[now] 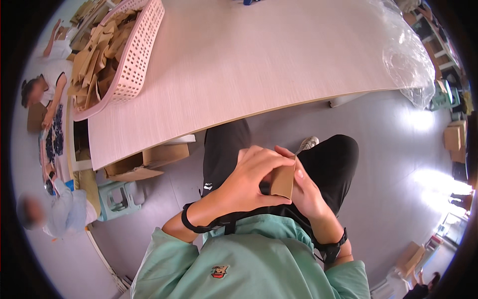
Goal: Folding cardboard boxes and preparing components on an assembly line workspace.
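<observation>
Over the person's lap, between the near edge of the table (199, 124) and the green shirt (264, 254), a small folded brown cardboard piece (283, 184) is held up off every surface, clear of the tabletop; the left hand (249, 172) is clamped on it, thumb at its lower edge and fingers reaching over toward its upper end; the right hand (309, 193) is closed against its right side, thumb lying close along that face, so that both hands grip the one piece; a black band (191, 219) circles the left wrist and another strap (332, 249) the right; beyond, at the table's left end, stands a pink perforated basket (137, 62) heaped with flat and bent cardboard pieces (102, 55); clear plastic sheeting (408, 60) hangs over the table's right end; below the table's left part sits an open cardboard box (167, 155), near a teal stool (118, 199); two other people are at the far left, well apart from these hands.
</observation>
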A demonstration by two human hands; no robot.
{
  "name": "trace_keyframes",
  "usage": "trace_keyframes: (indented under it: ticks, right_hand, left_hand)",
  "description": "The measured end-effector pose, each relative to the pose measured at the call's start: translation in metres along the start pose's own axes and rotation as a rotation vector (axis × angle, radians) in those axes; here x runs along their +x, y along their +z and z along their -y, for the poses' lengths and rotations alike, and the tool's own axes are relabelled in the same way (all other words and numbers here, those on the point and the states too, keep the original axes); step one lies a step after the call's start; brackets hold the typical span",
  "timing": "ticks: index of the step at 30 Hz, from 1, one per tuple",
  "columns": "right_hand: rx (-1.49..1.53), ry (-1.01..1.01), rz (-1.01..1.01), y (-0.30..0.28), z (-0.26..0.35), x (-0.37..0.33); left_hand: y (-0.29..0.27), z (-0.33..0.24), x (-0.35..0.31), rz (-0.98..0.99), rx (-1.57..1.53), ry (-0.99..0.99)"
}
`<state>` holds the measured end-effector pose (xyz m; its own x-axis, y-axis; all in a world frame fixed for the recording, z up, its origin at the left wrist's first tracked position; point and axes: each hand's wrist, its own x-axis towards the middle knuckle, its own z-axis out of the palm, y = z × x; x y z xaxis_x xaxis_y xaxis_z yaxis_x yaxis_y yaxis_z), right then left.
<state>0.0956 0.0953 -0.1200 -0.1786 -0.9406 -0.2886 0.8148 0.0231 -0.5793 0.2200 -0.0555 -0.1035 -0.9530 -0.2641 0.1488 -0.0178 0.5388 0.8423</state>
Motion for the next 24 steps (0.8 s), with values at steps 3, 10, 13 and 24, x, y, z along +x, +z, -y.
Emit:
trace_keyframes:
  ticks: [3, 10, 13, 24]
  right_hand:
    - [-0.264, -0.203, -0.079, -0.006, -0.005, 0.004]
    - [-0.241, -0.438, -0.277, -0.013, -0.011, 0.006]
    - [-0.395, -0.417, -0.329, -0.012, -0.008, 0.003]
    - [0.060, -0.214, -0.200, -0.007, -0.015, 0.014]
  left_hand:
    - [0.005, 0.010, -0.004, -0.010, -0.278, 0.019]
    - [0.016, 0.011, -0.011, 0.055, -1.202, -0.251]
    - [0.008, 0.014, -0.008, 0.124, -1.279, -0.440]
    - [0.030, 0.004, -0.004, -0.103, -1.346, -0.498]
